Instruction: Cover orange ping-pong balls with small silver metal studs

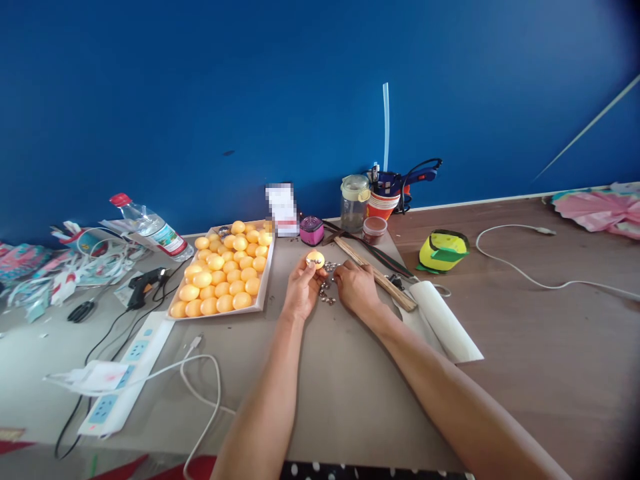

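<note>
The counter is grey on the left and brown wood grain on the right. Near its back edge stand a clear jar and a paper cup; farther right along it lies pink fabric. Small metal pieces lie mid-counter, a shallow tray to their left, a white roll to their right. A power strip reaches toward the front edge, left.

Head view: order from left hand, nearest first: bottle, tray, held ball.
1. Ball: held in the fingers of the left hand.
2. Tray: on the table, just left of that hand.
3. Bottle: farther left, past the tray's far left corner.
</note>
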Motion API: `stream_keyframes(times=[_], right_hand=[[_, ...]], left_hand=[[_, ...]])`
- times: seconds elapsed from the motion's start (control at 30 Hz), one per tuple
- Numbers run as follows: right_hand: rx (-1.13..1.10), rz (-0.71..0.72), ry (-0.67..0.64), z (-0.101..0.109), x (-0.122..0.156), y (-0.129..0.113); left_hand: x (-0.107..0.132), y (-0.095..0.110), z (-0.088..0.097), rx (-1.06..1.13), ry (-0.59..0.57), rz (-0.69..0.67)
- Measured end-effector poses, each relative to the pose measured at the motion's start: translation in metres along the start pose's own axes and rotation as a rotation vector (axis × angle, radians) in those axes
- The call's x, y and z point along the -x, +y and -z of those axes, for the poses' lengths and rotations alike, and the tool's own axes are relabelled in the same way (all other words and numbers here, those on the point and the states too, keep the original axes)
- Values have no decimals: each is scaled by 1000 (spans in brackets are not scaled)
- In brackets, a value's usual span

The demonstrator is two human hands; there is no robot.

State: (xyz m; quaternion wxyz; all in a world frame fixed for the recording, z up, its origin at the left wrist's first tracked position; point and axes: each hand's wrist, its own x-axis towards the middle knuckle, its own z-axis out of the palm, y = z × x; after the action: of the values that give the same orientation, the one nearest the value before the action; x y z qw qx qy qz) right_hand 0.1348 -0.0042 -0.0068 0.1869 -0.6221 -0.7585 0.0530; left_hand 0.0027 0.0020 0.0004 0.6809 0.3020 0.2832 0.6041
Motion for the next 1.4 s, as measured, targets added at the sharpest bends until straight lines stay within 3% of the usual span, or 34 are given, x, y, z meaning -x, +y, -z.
stream_keyframes(times=[0.13,0.43,0.63,0.8,0.97,1.13,1.3,1.4], right_hand=[[-17,-9,47,3,0,2],[-1,42,-38,-4,1,-2],[-101,54,74,-4,1,-1],[-480,-9,219,-1,-2,3],[-980,-215,89,1,-5,-1],[-1476,-266,58,3,-6,-7],[-1694,-249,107,5,-8,-7],[-1766,-262,67,9,-8,-10]], left_hand=[[0,0,0,-13,-1,-3],[-1,0,0,3,-9,6],[0,0,-1,-4,-2,9],[-1,1,-2,25,3,18],[-1,1,-2,42,3,23],[0,1,-3,60,-5,12],[1,2,-3,59,-19,23],[2,2,-3,47,-39,34]])
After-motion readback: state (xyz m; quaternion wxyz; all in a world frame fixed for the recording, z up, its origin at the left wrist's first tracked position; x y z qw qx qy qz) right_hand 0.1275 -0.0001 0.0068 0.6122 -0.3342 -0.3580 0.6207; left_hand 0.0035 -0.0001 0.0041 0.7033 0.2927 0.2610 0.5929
